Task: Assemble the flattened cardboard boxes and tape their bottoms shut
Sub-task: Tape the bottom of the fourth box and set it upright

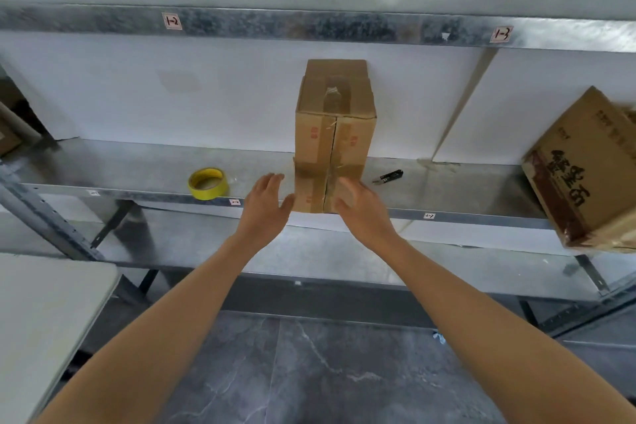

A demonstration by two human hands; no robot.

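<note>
Your left hand point(266, 196), fingers spread, sits just left of the cardboard box point(335, 134); right hand point(361, 206), fingers loosely bent, touches its lower right corner. Box stands upright at the shelf point(137, 165) front edge, between them.

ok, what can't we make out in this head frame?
Head view only:
- Cardboard box: rear and underside hidden by its own front faces.
- Right hand: fingertips blurred against the box, so contact unclear.
- Printed box: blurred, cut off by the right edge.
- Black tool: too small to identify.
- Small shelf-edge label: too small to read.
</note>
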